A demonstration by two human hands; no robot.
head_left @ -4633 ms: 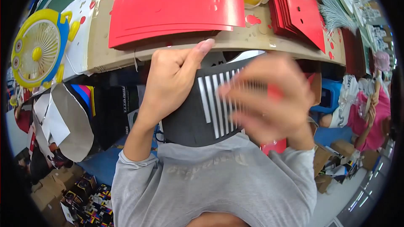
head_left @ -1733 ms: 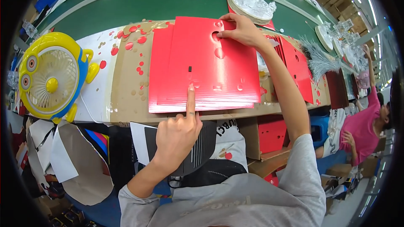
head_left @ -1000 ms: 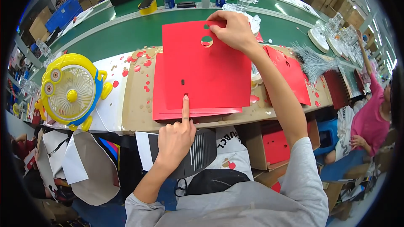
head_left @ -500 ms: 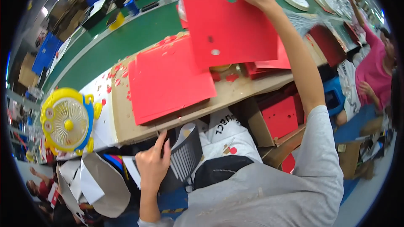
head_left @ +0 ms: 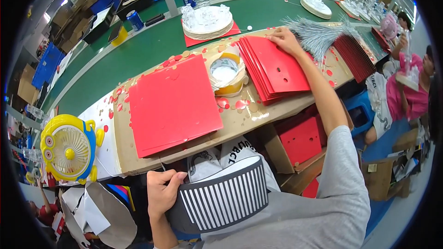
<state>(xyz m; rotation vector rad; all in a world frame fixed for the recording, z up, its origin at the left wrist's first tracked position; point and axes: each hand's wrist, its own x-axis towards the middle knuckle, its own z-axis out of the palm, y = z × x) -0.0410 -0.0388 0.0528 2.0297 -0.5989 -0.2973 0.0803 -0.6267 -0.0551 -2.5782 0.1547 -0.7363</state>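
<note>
Right of the tape roll (head_left: 226, 74), finished-looking holed sheets (head_left: 273, 63) were touched by right hand (head_left: 286, 41), grip unclear; leftward, unholed sheets (head_left: 175, 103) remained; below, striped panel (head_left: 224, 197) was gripped by left hand (head_left: 165, 190).

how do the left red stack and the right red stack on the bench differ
The left red stack shows no open cut-outs on its top sheet; the right red stack has some.
The left red stack's sheets lie nearly flush; the right red stack's fan out in steps along the left edge.
The right hand touches the right red stack, not the left red stack.
Both are red sheets lying on brown cardboard.
</note>
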